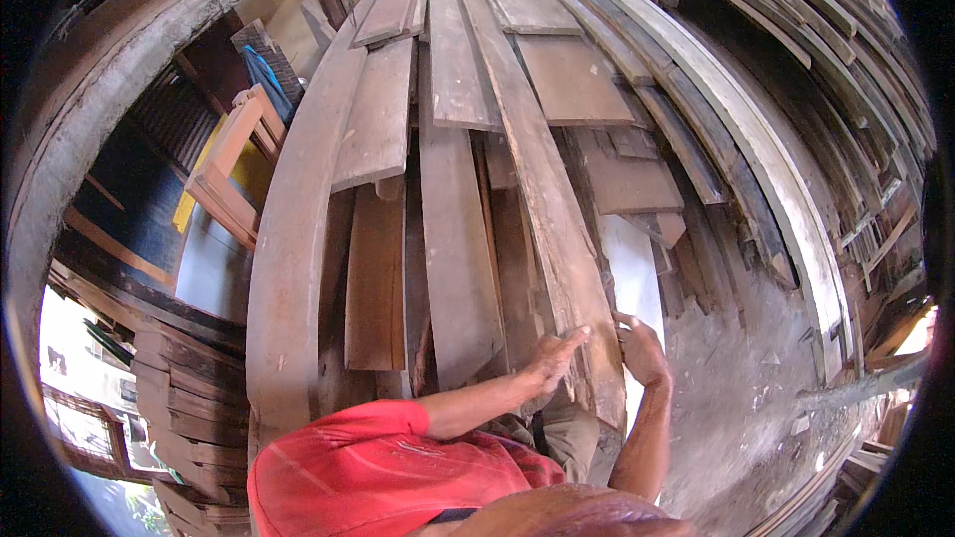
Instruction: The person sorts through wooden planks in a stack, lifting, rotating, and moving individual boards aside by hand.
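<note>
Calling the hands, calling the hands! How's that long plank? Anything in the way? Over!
Left hand at left edge of long plank. Right hand at right edge, grip unclear. Other boards crowd alongside.

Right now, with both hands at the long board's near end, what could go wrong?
The long board's near end looks rough, so splinters might catch the bare left hand or right hand. Overlapping boards lie close beside it and could slide if it shifts.
</note>
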